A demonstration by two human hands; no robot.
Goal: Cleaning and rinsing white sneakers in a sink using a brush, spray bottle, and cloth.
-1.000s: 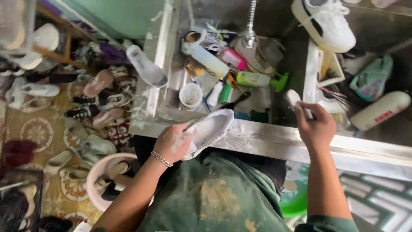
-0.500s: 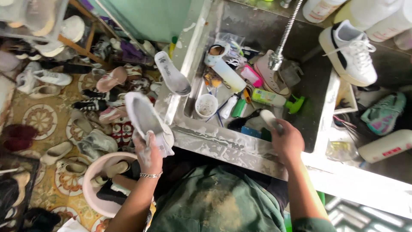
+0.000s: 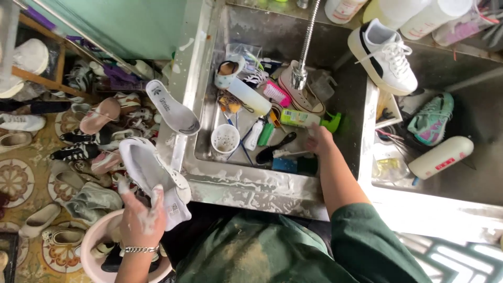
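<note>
Steel sink point(image 3: 251, 183), soapy front rim, cluttered basin w/ brushes, bottles, cup. Nearest, just left of sink's front corner: left hand point(image 3: 140, 216), sudsy, fingers clamped round heel end of white shoe point(image 3: 149, 175), soft fabric, sole side up, held over pink round tub point(image 3: 97, 238). Inside sink, right hand point(image 3: 319, 140) reaches down by green spray bottle point(image 3: 306, 119); fingers hidden, can't tell if closed. Insole point(image 3: 173, 107), long oval, rests on sink's left rim. Beyond sink's right wall: white sneaker point(image 3: 385, 55) w/ black stripe, tilted.
</note>
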